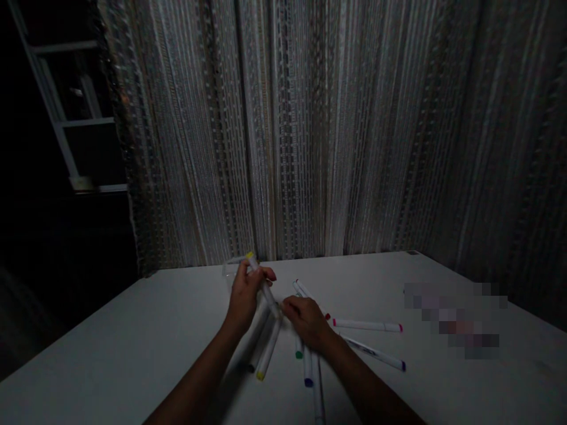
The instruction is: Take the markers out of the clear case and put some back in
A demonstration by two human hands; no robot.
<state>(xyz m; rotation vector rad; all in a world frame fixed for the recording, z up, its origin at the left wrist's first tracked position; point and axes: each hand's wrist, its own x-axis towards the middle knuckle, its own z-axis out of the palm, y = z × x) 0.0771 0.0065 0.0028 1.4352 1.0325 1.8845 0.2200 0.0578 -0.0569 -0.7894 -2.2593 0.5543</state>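
My left hand [246,295] is closed around a white marker with a yellow end [266,289], held tilted above the table. My right hand [309,319] is beside the marker's lower end, its fingers pinched together; what is in them, if anything, is hidden. Below my left hand lie another yellow-ended marker [268,352] and a black-ended marker [258,348]. Under and beside my right hand are a green-ended marker [299,349] and a blue-ended marker [308,366]. A clear plastic case [228,269] stands partly hidden behind my left hand.
On the white table [155,330], a pink-ended marker [367,325] and a dark-blue-ended marker [376,353] lie to the right. Farther right is a blurred-out patch [456,321]. A patterned curtain [287,130] hangs behind the table's far edge. The room is dim.
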